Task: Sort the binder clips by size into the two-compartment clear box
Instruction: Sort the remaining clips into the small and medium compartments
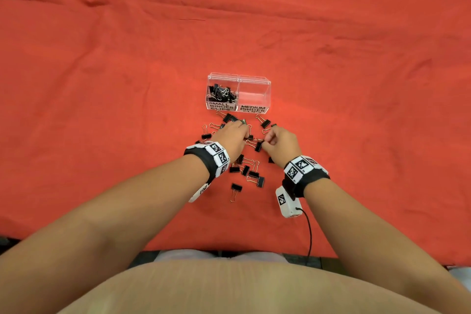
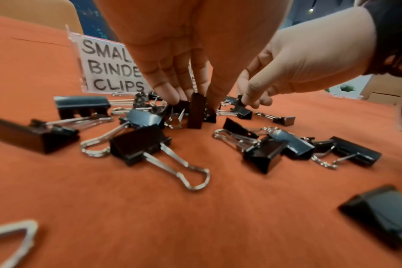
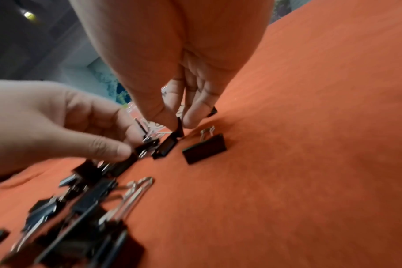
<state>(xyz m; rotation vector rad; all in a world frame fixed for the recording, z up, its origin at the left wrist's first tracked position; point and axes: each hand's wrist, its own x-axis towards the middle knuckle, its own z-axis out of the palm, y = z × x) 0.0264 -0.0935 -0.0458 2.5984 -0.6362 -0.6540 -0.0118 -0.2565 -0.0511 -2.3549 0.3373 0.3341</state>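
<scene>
The clear two-compartment box [image 1: 265, 89] stands on the red cloth. Its left half, labelled small binder clips [image 1: 221, 92], holds several black clips. The right half, labelled medium, holds none. Loose black binder clips [image 1: 251, 173] lie scattered just in front of the box. My left hand [image 1: 242, 132] reaches down into the pile, and its thumb and fingers [image 2: 170, 94] pinch an upright black clip [image 2: 196, 112]. Beside it my right hand [image 1: 266, 141] pinches another black clip [image 3: 180, 127] between thumb and fingertip, still low on the cloth.
Red cloth [image 1: 356, 109] covers the whole table, wrinkled but bare around the box and pile. A black cable [image 1: 309, 234] runs from the right wrist camera to the near table edge. More clips [image 2: 140, 146] lie under my wrists.
</scene>
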